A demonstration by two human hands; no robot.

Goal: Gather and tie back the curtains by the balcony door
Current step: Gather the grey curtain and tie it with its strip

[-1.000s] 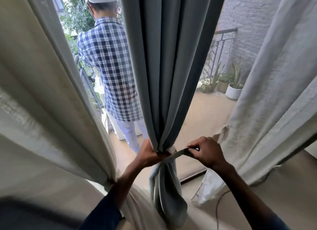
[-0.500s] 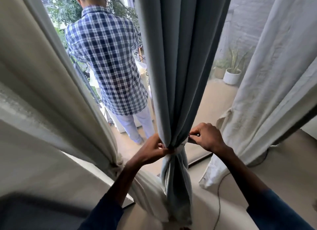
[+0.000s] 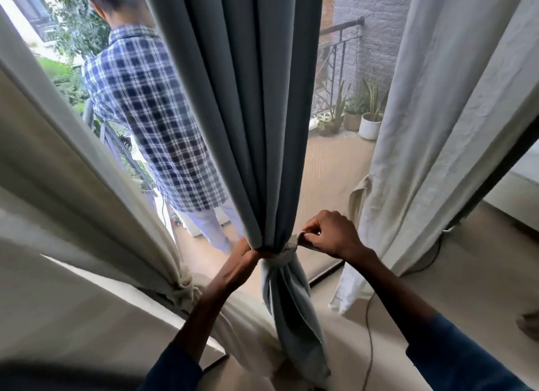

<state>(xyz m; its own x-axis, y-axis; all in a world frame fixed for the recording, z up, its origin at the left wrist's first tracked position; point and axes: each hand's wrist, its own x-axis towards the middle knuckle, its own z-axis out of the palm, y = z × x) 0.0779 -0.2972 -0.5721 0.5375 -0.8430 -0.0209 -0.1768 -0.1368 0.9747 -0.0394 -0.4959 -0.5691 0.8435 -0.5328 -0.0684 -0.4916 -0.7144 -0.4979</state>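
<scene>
A grey-blue curtain (image 3: 248, 105) hangs in the middle of the doorway, bunched to a narrow waist. A pale tie-back band (image 3: 281, 255) wraps that waist. My left hand (image 3: 243, 255) grips the gathered curtain at the band from the left. My right hand (image 3: 329, 236) pinches the band's free end just right of the bunch. A cream curtain (image 3: 67, 169) on the left is knotted back low down (image 3: 183, 288). Another cream curtain (image 3: 431, 134) hangs on the right with a loose strip at its edge.
A person in a blue checked shirt (image 3: 151, 111) stands on the balcony just beyond the door, back turned. Potted plants (image 3: 369, 125) sit by the railing (image 3: 338, 49) at the far right. A thin cable (image 3: 370, 341) runs across the floor on the right.
My right hand has kept the band's end pulled close to the bunch after drawing it in from a longer stretch. The view has tilted; the left hand stays on the curtain.
</scene>
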